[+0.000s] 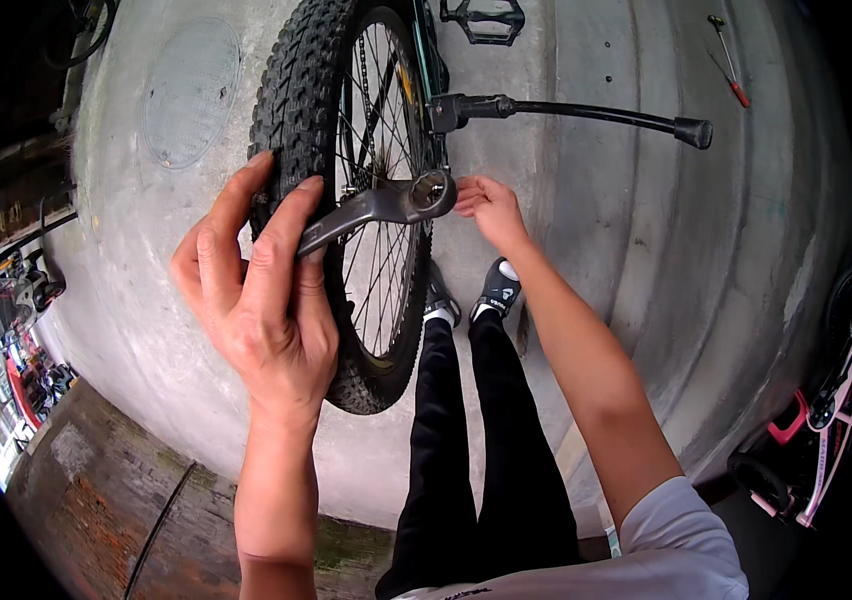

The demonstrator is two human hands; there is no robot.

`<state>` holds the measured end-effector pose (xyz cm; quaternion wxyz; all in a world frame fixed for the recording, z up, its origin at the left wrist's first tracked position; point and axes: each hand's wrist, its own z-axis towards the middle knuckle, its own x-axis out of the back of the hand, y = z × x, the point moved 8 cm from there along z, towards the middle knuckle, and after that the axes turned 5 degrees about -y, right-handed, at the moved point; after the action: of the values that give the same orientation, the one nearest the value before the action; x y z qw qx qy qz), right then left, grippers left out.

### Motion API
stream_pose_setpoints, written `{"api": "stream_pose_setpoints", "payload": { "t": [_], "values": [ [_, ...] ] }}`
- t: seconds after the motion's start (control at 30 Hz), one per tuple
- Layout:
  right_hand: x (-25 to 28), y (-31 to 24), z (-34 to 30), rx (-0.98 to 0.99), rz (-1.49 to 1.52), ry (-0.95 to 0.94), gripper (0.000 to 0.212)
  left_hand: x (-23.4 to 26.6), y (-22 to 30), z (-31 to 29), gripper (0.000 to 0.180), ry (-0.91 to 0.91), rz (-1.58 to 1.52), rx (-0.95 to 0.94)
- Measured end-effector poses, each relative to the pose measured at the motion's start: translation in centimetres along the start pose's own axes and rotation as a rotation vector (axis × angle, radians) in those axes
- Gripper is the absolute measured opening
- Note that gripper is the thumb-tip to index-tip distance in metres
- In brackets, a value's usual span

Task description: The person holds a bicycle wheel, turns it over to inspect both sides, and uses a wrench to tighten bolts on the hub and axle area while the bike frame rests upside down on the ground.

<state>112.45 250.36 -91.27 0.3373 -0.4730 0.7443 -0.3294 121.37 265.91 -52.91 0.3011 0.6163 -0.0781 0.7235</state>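
Note:
My left hand is raised close to view and pinches the thin end of a dark grey metal crank arm, thumb below and fingers above. At its other end is a round, hollow eye, turned towards my right hand. That hand hangs lower, just right of the eye, with loosely bent fingers and no object visible in them; its fingertips are partly hard to make out. Beneath the crank arm stands a bicycle wheel with a knobbly black tyre and dark spokes. A black kickstand sticks out to the right.
A black pedal shows at the top. On the concrete floor at the upper right lies a red-handled screwdriver, near two small dark bits. A round manhole cover is at the upper left. A pink bicycle is at the right edge.

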Motion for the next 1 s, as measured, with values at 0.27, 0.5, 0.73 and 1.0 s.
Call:
{"api": "stream_pose_setpoints", "payload": {
  "t": [0.27, 0.5, 0.73, 1.0],
  "values": [
    [0.8, -0.9, -0.6, 0.005, -0.082, 0.019, 0.038, 0.1, 0.0, -0.6, 0.037, 0.012, -0.031, 0.021],
    [0.5, -2.1, -0.3, -0.051, -0.345, -0.039, 0.037, 0.0, -0.3, -0.9, 0.037, 0.021, -0.049, 0.016],
    [-0.8, -1.1, 0.1, -0.371, -0.579, -0.263, 0.039, 0.2, -0.6, -1.1, 0.036, 0.039, -0.047, 0.013],
    [1.2, -1.8, 1.5, -0.421, -0.498, -0.169, 0.033, 0.0, -0.5, -0.9, 0.034, 0.054, -0.073, 0.013]
  ]
}}
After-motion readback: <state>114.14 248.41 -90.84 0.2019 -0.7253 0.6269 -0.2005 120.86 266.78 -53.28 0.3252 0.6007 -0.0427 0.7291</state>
